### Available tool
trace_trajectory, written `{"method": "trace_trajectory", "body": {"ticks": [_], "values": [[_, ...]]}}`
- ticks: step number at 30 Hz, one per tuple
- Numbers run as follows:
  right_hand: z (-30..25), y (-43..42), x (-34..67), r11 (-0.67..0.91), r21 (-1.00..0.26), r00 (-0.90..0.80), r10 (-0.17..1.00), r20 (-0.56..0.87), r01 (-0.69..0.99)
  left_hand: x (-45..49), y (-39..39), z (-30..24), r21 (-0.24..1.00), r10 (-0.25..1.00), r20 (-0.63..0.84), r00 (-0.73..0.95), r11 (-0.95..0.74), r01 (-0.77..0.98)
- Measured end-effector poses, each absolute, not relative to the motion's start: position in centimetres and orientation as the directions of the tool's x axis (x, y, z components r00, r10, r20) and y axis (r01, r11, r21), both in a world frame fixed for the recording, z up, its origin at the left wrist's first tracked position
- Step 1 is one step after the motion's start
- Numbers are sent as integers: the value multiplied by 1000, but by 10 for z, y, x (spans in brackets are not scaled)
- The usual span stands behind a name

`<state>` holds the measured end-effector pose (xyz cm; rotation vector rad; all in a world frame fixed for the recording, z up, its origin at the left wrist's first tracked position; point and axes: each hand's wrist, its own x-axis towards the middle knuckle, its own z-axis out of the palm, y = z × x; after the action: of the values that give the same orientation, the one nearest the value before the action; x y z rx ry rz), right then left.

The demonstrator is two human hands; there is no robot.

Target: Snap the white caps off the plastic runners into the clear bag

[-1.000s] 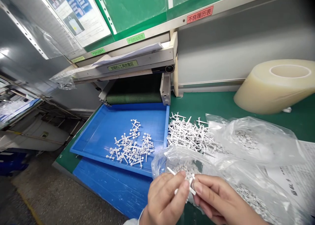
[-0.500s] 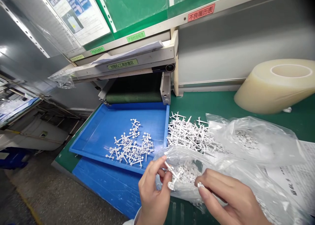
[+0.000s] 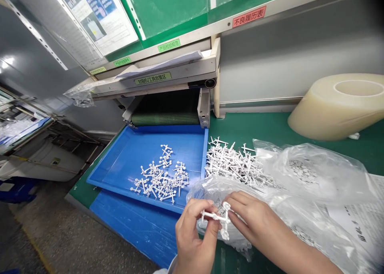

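Observation:
My left hand [image 3: 196,230] pinches a white T-shaped plastic part [image 3: 215,216] between thumb and fingers. Small round white pieces sit at both ends of its crossbar, which points right. My right hand [image 3: 252,212] is just beyond the crossbar, over the mouth of a clear plastic bag [image 3: 207,186]. Its fingertips are hidden behind the part and in the bag's opening, so what they hold, if anything, does not show. Small white pieces lie inside that bag, partly covered by my hands. Several similar white parts [image 3: 160,182] lie in a blue tray [image 3: 111,158].
Right of the tray is a heap of thin white plastic sticks [image 3: 234,164]. A second clear bag [image 3: 303,172] of small pieces lies on printed paper [image 3: 354,222]. A large tape roll [image 3: 327,110] stands at the back right. A conveyor end [image 3: 166,118] overhangs the tray.
My right hand has moved left and forward, from holding a small round white piece to behind the part. My left hand has turned the part, so its crossbar now faces right.

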<state>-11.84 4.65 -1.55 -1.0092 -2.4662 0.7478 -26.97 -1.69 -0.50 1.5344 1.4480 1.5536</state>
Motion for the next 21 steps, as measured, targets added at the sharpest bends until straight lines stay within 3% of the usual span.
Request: {"method": "trace_trajectory", "body": {"ticks": [7, 14, 18, 21], "values": [[-12, 45, -115, 534, -662, -602, 783, 154, 525, -263, -17, -2, 916, 891, 360, -277, -280, 289], [-1, 48, -110, 353, -828, -570, 820, 49, 436, -264, -18, -5, 896, 892, 387, -233, -304, 325], [17, 49, -106, -22, -987, -580, 807, -110, 157, -264, -17, -4, 883, 903, 391, -179, -313, 349], [19, 49, -107, -339, -940, -644, 727, -239, -34, -266, -16, -3, 847, 899, 423, -113, -348, 402]]}}
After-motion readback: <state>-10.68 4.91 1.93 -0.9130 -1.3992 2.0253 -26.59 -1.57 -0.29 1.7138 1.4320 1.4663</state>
